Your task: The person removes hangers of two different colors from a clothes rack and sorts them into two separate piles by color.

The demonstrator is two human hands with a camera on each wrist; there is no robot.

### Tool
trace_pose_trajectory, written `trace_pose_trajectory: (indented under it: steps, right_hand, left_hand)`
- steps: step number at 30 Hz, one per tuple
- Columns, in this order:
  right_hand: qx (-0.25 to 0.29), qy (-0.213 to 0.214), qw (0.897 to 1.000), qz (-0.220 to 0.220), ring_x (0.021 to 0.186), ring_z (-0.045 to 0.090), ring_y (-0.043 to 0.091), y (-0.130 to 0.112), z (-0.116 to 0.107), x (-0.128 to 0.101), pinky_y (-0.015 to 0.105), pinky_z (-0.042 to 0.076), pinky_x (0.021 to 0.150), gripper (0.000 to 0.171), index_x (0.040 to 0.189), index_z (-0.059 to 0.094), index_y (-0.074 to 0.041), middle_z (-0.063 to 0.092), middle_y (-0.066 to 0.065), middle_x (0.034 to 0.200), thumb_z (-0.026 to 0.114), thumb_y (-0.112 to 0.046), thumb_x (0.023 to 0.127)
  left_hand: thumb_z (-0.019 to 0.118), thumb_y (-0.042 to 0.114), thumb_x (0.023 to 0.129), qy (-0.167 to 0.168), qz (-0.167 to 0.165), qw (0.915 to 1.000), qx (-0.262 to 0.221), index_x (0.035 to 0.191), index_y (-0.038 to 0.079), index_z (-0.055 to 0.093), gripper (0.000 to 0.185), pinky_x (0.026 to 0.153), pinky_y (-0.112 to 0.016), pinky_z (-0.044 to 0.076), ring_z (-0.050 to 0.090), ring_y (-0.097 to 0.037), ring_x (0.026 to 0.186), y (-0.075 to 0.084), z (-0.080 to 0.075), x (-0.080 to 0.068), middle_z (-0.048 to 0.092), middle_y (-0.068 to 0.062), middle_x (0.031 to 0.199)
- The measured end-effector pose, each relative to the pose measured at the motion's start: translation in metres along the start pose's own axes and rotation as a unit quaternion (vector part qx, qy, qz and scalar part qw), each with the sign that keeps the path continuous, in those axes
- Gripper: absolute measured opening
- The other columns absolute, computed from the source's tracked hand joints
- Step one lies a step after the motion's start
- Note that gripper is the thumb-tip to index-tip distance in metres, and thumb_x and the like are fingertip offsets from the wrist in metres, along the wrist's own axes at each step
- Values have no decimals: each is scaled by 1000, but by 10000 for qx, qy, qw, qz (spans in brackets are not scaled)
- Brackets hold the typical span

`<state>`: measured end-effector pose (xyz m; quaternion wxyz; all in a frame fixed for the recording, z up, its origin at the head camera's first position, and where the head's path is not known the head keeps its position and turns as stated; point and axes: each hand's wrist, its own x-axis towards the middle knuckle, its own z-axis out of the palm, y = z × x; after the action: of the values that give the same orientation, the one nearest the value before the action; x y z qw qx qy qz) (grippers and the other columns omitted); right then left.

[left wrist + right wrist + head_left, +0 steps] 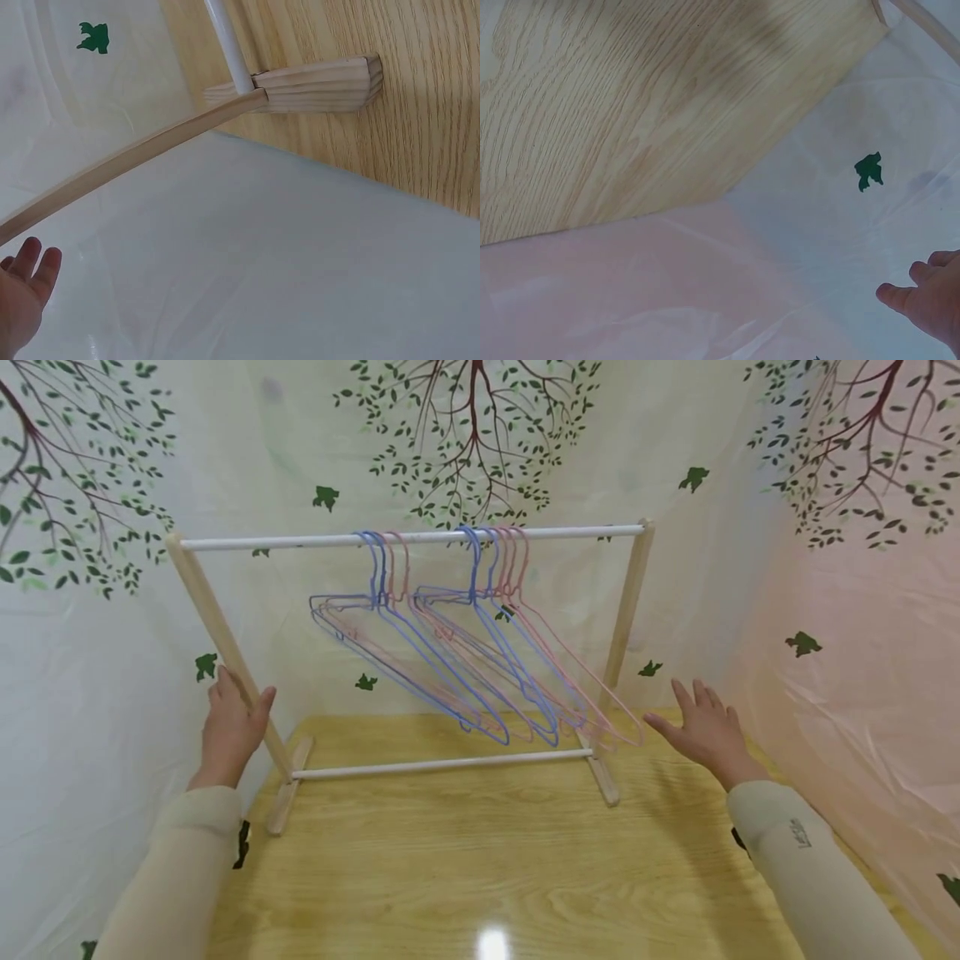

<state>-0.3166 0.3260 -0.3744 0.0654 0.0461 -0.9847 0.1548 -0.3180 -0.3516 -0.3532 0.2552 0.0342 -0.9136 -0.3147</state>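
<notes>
Your left hand (228,727), fingers extended, is at a clothes rack (435,537), contact unclear; your right hand (708,731), fingers spread, stands apart. Blue and pink hangers (474,568) hang between.

Head camera faces forward and downward, rack (442,766) at twelve o'clock. Wrist cameras, nearer, share the table (450,860): one o'clock left, eleven right
</notes>
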Motion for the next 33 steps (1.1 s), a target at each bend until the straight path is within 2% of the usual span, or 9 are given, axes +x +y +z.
trace_pose_trajectory:
  steps: [6,10,16,20,26,33]
  right_hand:
    - [-30,49,10000,-55,140,1,59,-1,3,0,76,1,108,98,158,4,-2,-3,38,156,39,-70,96]
    - [-50,115,9999,-104,140,3,59,-3,4,1,75,3,108,97,158,5,-2,0,38,156,40,-69,97]
    - [-20,192,9997,-165,139,7,59,-4,5,3,75,6,108,96,158,6,-3,2,38,156,41,-68,97]
    - [36,256,9993,-259,138,11,59,-6,2,5,75,11,107,95,158,7,-1,4,38,156,42,-66,97]
    - [187,375,9981,-452,138,15,59,-17,-7,11,74,19,107,91,157,12,0,7,36,157,44,-62,99]
    - [542,481,9956,-595,139,16,57,-30,-21,15,74,20,106,87,158,13,-2,7,33,159,43,-60,100]
  left_hand:
    - [46,27,105,-29,0,9971,-762,156,-1,11,68,99,-67,40,42,-57,124,-5,1,4,30,-38,145]
    - [42,17,105,-166,-146,9933,-1136,155,-3,13,61,99,-64,42,41,-56,127,-8,0,5,30,-37,149]
    - [34,16,107,-448,-519,9902,-1214,155,-4,11,57,99,-62,43,43,-52,128,-10,1,8,31,-37,148]
    - [33,15,107,-486,-506,9896,-1255,155,-4,14,55,102,-62,40,42,-52,129,-11,1,10,32,-37,148]
    - [34,10,106,-347,-378,9913,-1214,148,-6,29,45,102,-61,41,45,-51,126,-14,2,11,38,-37,144]
    - [34,12,106,-491,-445,9905,-1207,147,-6,29,45,99,-57,45,46,-49,127,-15,2,11,39,-37,143]
